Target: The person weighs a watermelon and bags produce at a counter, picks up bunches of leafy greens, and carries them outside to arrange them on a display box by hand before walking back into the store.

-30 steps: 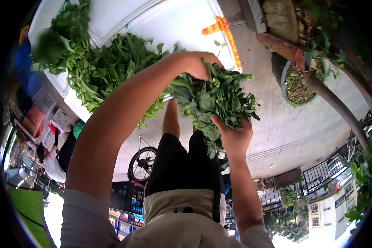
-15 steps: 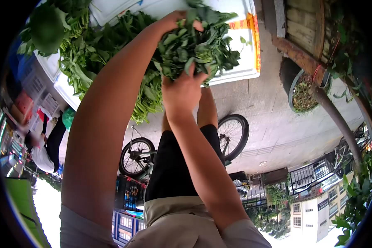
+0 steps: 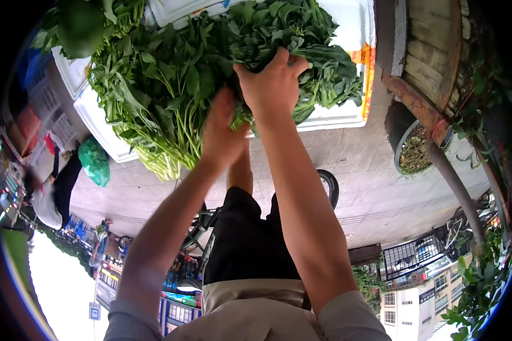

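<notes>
My right hand is over a bunch of dark leafy greens, thumb and fingers curled into the leaves and some fingertips hidden. To its left, my left hand is slightly blurred, its fingers stretched out with nothing seen in them. It is beside the long pale stems of a larger heap of leafy greens. Both lots of greens lie side by side on white foam boxes, leaves mostly upward.
A green plastic bag is on the left near a person. On the right are a planter, a leaning trunk and wooden boards. A bicycle wheel shows behind my legs on the paved ground.
My left hand has drawn back from the far side of the bunch toward me. The bunch both hands held now lies lower among the greens, my right hand on it. The view has shifted.
</notes>
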Demonstrator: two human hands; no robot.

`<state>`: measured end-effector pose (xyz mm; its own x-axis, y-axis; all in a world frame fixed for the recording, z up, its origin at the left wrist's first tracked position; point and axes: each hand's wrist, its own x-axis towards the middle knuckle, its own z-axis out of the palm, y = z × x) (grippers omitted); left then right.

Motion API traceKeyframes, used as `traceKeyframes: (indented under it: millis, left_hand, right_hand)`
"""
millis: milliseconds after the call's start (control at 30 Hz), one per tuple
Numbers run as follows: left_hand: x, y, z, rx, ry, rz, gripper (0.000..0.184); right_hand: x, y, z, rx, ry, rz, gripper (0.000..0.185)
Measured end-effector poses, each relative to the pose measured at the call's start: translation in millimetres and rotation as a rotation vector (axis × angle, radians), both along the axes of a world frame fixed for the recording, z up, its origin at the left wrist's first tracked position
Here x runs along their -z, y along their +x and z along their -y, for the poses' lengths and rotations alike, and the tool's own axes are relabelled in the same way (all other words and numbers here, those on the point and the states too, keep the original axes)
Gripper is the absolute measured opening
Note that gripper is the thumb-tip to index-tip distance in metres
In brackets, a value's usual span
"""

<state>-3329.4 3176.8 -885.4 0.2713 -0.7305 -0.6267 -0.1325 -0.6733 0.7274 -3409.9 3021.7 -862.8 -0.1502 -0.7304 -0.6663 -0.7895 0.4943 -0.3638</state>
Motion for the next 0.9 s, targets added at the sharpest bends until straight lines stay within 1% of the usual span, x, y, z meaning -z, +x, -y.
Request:
traceKeyframes:
  millis: [33, 67, 100, 133, 167, 200, 233, 267, 300, 333, 367, 400, 433, 467, 500, 533, 600, 633, 667, 700, 733, 767, 800, 867, 900]
  left_hand:
    - [0, -14, 1, 0.066, 0.016, 0.015, 0.089]
    - [0, -27, 2, 0.132, 0.030, 0.030, 0.095]
    - [8, -37, 5, 0.327, 0.035, 0.250, 0.097]
    - [23, -38, 7, 0.353, 0.032, 0.321, 0.098]
    - [40, -40, 6, 0.378, 0.031, 0.394, 0.098]
    - [57, -42, 6, 0.401, 0.032, 0.467, 0.099]
    - [77, -40, -2, 0.281, 0.122, 0.560, 0.096]
    - [71, -40, 7, 0.181, 0.114, 0.580, 0.094]
    - [65, -40, 15, 0.079, 0.100, 0.597, 0.093]
    - [58, -41, 24, -0.023, 0.080, 0.614, 0.091]
    - [24, -43, 47, -0.160, 0.188, 0.508, 0.092]
    - [7, -44, 58, -0.294, 0.294, 0.400, 0.092]
    - [22, -38, 47, -0.254, 0.229, 0.418, 0.095]
    - [38, -32, 35, -0.213, 0.164, 0.435, 0.098]
    - [25, -27, 48, -0.233, 0.232, 0.342, 0.097]
    - [14, -24, 56, -0.251, 0.303, 0.247, 0.096]
    - [25, -17, 47, -0.224, 0.199, 0.210, 0.095]
    - [29, -16, 40, -0.238, 0.191, 0.161, 0.094]
    - [26, -17, 41, -0.242, 0.191, 0.137, 0.094]
    - [23, -18, 42, -0.247, 0.190, 0.112, 0.094]
    - [20, -19, 44, -0.249, 0.207, 0.156, 0.092]
    - [21, -20, 42, -0.251, 0.222, 0.200, 0.090]
    - [21, -20, 40, -0.248, 0.225, 0.201, 0.090]
    - [19, -17, 40, -0.415, 0.158, -0.017, 0.067]
    - [16, -15, 40, -0.368, 0.197, -0.006, 0.067]
  right_hand:
    - [-9, 0, 7, 0.010, 0.082, 0.063, 0.091]
    - [-12, 2, 6, 0.004, 0.079, 0.061, 0.091]
    - [-14, 4, 3, 0.002, 0.058, 0.153, 0.094]
    - [-15, 4, 1, 0.000, 0.035, 0.247, 0.097]
    - [-22, 3, 4, -0.039, 0.129, 0.256, 0.094]
    - [-16, -2, 3, -0.041, 0.128, 0.255, 0.094]
    - [-4, -11, -3, -0.029, 0.083, 0.386, 0.087]
    - [8, -21, -7, -0.018, 0.034, 0.520, 0.080]
    - [12, -30, -5, 0.051, 0.069, 0.661, 0.071]
    - [14, -42, -2, 0.107, 0.160, 0.710, 0.070]
    - [19, -49, -2, 0.181, 0.152, 0.757, 0.071]
    - [27, -55, -4, 0.257, 0.143, 0.804, 0.073]
    - [35, -65, -4, 0.262, 0.142, 0.809, 0.073]
    - [47, -75, -3, -0.048, 0.011, 0.612, 0.076]
    - [54, -79, 1, -0.350, -0.121, 0.403, 0.079]
    - [60, -80, 3, -0.344, -0.121, 0.408, 0.079]
    - [58, -73, 10, -0.337, -0.054, 0.586, 0.084]
    - [57, -69, 12, -0.277, 0.020, 0.645, 0.098]
    - [56, -57, 10, -0.271, 0.025, 0.647, 0.098]
    - [61, -41, 7, -0.224, -0.033, 0.509, 0.106]
    - [63, -28, 7, -0.177, -0.089, 0.369, 0.115]
    - [67, -22, 10, -0.194, -0.016, 0.433, 0.129]
    - [69, -12, 8, -0.228, -0.083, 0.368, 0.116]
    - [69, -9, 19, -0.231, 0.078, 0.473, 0.098]
    - [63, -7, 22, -0.229, 0.076, 0.474, 0.098]
